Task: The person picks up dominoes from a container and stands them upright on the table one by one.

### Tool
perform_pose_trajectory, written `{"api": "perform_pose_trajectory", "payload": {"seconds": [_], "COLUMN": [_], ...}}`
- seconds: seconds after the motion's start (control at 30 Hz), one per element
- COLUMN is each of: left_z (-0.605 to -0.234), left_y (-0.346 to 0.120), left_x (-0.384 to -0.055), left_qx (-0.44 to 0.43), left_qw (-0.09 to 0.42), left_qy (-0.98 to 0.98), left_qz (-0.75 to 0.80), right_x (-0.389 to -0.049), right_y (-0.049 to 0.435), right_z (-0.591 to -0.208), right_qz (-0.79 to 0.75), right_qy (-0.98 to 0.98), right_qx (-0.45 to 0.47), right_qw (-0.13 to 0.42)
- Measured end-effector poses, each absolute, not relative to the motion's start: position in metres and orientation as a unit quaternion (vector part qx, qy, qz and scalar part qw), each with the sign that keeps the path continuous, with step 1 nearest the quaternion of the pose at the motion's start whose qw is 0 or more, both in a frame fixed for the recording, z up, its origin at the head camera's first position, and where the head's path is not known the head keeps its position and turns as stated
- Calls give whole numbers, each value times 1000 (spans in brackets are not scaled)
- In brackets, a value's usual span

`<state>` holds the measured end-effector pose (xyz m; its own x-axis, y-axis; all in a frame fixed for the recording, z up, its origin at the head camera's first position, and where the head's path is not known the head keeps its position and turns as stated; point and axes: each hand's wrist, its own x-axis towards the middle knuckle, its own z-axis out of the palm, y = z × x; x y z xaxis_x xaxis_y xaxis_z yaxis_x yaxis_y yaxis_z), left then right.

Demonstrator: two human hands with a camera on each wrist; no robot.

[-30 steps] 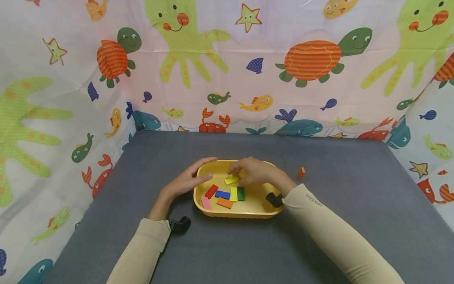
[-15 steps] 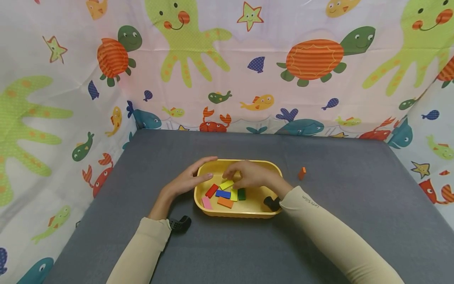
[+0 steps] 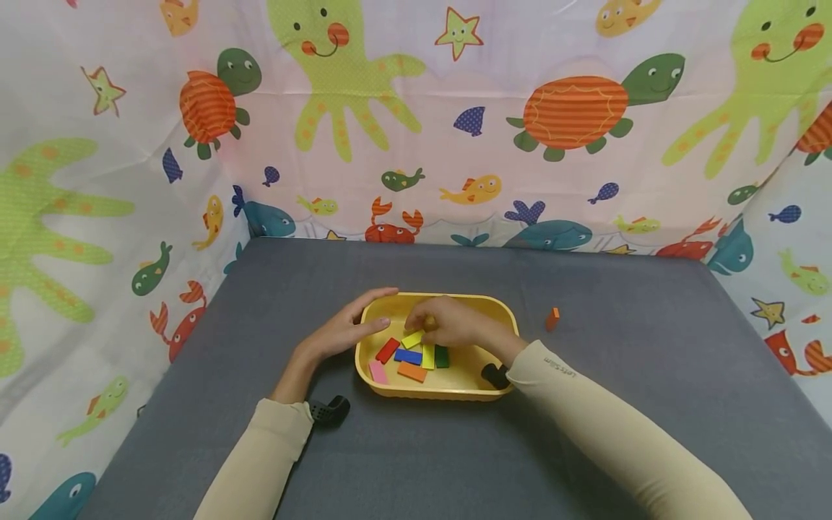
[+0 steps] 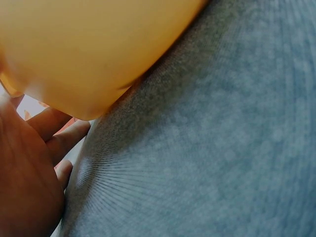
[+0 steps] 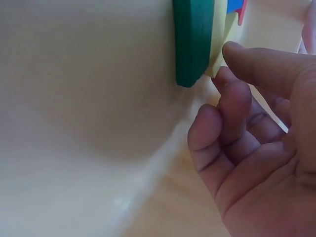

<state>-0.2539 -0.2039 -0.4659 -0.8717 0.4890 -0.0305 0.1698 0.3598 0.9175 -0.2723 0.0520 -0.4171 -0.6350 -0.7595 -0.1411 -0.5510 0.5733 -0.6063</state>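
In the head view a shallow yellow plastic tray (image 3: pixel 448 395) stands mid-table with several coloured blocks inside. My left hand (image 3: pixel 334 334) rests at the tray's left end, fingers straight along the outside and thumb over the rim. Its fingers (image 4: pixel 69 138) show against the outer wall in the left wrist view. My right hand (image 3: pixel 458 321) reaches into the tray and pinches a yellow block (image 3: pixel 412 339) between thumb and index finger. Beside it lie another yellow block (image 3: pixel 427 357), a green block (image 5: pixel 190 44), a blue block (image 3: pixel 408 357) and a red block (image 3: pixel 388 350).
Near the tray's front wall lie an orange block (image 3: pixel 412 372) and a pink block (image 3: pixel 378 372). Outside, to the right, a small orange block (image 3: pixel 552 318) stands on the grey tabletop (image 3: pixel 637 347). A printed cloth (image 3: pixel 416 108) walls off the back and both sides.
My right hand has moved a little left with the yellow block, bringing it closer to the red and blue blocks. The left hand has stayed at the tray's left end.
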Motion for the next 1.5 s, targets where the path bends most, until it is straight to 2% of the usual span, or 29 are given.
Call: {"api": "perform_pose_trajectory", "payload": {"seconds": [0.83, 1.17, 1.5], "left_z": [-467, -466, -467], "left_y": [-204, -204, -204], "left_x": [-252, -252, -253], "left_qx": [205, 205, 209], "left_qw": [147, 148, 151], "left_qy": [812, 811, 809], "left_qz": [526, 528, 527], "right_x": [-270, -270, -269], "right_y": [48, 47, 45], "right_z": [-424, -423, -426], "right_qz": [-254, -249, -230], "right_qy": [868, 875, 865], "right_qx": [-388, -371, -399], "right_qw": [180, 188, 201]}}
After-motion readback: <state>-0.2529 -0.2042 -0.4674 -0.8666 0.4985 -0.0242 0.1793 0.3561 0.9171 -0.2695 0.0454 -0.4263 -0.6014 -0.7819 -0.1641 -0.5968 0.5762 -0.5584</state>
